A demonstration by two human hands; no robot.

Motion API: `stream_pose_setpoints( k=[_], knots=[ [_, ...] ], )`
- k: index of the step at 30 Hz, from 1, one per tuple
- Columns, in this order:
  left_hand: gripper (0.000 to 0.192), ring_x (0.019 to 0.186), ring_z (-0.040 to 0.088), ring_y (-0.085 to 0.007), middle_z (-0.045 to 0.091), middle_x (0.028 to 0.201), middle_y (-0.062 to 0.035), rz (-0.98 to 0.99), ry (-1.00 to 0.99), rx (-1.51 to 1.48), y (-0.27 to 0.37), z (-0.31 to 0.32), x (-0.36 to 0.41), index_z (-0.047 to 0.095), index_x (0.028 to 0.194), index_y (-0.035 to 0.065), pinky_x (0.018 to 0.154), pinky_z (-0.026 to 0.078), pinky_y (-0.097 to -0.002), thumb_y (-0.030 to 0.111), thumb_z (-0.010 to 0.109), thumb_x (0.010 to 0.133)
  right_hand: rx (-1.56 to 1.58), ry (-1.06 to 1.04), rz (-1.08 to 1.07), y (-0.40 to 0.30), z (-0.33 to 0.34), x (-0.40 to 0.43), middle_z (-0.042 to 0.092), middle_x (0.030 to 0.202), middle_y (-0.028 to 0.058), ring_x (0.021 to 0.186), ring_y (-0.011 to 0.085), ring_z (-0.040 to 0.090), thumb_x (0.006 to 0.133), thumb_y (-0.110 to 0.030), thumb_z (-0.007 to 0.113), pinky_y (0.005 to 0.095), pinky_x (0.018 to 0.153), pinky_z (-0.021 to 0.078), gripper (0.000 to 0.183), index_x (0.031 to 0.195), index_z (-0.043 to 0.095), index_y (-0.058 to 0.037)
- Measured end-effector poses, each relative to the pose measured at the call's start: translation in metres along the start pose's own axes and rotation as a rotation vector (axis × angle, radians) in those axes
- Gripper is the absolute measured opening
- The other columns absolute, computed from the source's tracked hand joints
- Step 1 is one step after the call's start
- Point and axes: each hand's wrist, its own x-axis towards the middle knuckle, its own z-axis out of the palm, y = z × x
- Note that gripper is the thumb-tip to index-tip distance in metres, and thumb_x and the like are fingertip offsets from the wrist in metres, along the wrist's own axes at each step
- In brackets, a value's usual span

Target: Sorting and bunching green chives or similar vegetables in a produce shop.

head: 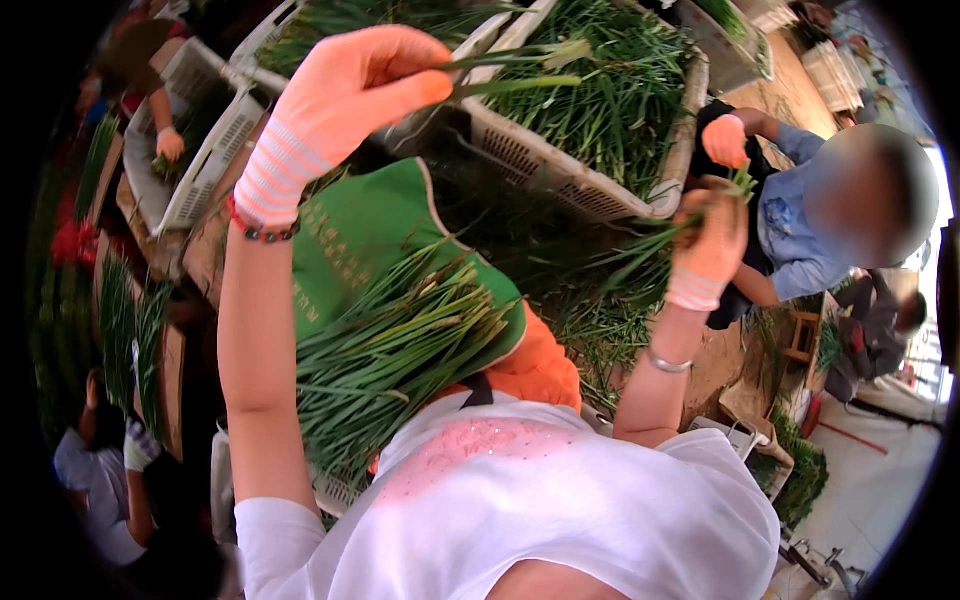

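Observation:
My left hand [349, 112], in an orange knitted glove with a striped cuff, pinches a few long green chive-like stalks [517, 84] between thumb and fingers, their pale ends pointing right. Over on the right, my right hand [709, 244], gloved the same way, is closed around a small bunch of green stalks [652, 251]; short ends stick out above the fist and long leaves trail to the left. A large loose pile of the stalks [405, 337] lies across my lap on a green apron [360, 232], between my two forearms.
A pale plastic crate [555, 169] heaped with greens stands beyond my lap. Close to my right hand sits a co-worker [787, 210] holding greens. Another crate [202, 180] and more workers are at the left. Loose leaves [607, 330] litter the ground.

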Motion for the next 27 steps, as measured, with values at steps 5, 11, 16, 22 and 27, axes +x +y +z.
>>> stream_pose_setpoints(
  k=[5, 11, 16, 22, 27],
  knots=[
    [0.018, 0.064, 0.048, -0.0022, 0.059, 0.078, 0.0032, -0.132, -0.139, -0.258, -0.010, 0.003, 0.006, 0.063, 0.100, 0.0012, 0.054, 0.037, -0.0188, 0.016, 0.062, 0.090, 0.760, -0.359, 0.400, -0.061, 0.042, 0.001, 0.056, 0.066, -0.0010, 0.054, 0.0044, 0.046, 0.086, -0.032, 0.066, 0.0169, 0.045, 0.0328, 0.045, 0.116, 0.057, 0.0010],
    [0.020, 0.066, 0.050, -0.0029, 0.061, 0.082, 0.0015, -0.126, -0.213, -0.255, -0.005, 0.025, 0.012, 0.062, 0.101, 0.0000, 0.058, 0.041, -0.0181, 0.016, 0.063, 0.089, 1.011, -0.386, 0.495, -0.092, 0.068, 0.017, 0.054, 0.061, -0.0005, 0.048, 0.0035, 0.043, 0.088, -0.023, 0.063, 0.0178, 0.041, 0.0295, 0.028, 0.101, 0.064, 0.0016],
    [0.021, 0.077, 0.057, -0.0095, 0.064, 0.085, -0.0030, 0.016, 0.036, 0.275, -0.042, -0.001, 0.045, 0.062, 0.106, 0.0002, 0.070, 0.046, -0.0234, 0.011, 0.060, 0.088, 1.053, 0.000, 0.347, -0.070, 0.044, 0.029, 0.052, 0.059, -0.0002, 0.045, 0.0024, 0.039, 0.090, -0.021, 0.062, 0.0173, 0.039, 0.0256, 0.024, 0.094, 0.061, 0.0029],
    [0.046, 0.127, 0.044, -0.0302, 0.048, 0.136, -0.0149, 0.246, -0.061, 0.813, -0.033, 0.024, 0.041, 0.047, 0.132, 0.0036, 0.105, 0.034, -0.0366, 0.027, 0.053, 0.093, 0.860, -0.243, 0.363, -0.079, 0.027, 0.032, 0.061, 0.066, 0.0028, 0.049, 0.0034, 0.049, 0.086, -0.017, 0.067, 0.0158, 0.041, 0.0347, 0.018, 0.094, 0.061, -0.0011],
    [0.062, 0.107, 0.060, -0.0226, 0.059, 0.121, -0.0160, 0.118, -0.361, -0.185, 0.023, 0.090, -0.001, 0.039, 0.139, 0.0064, 0.087, 0.048, -0.0322, 0.010, 0.065, 0.083, 0.959, -0.307, 0.327, -0.098, 0.047, 0.014, 0.064, 0.074, 0.0038, 0.057, 0.0077, 0.058, 0.083, -0.009, 0.069, 0.0196, 0.051, 0.0457, 0.018, 0.095, 0.060, -0.0011]
  ],
)
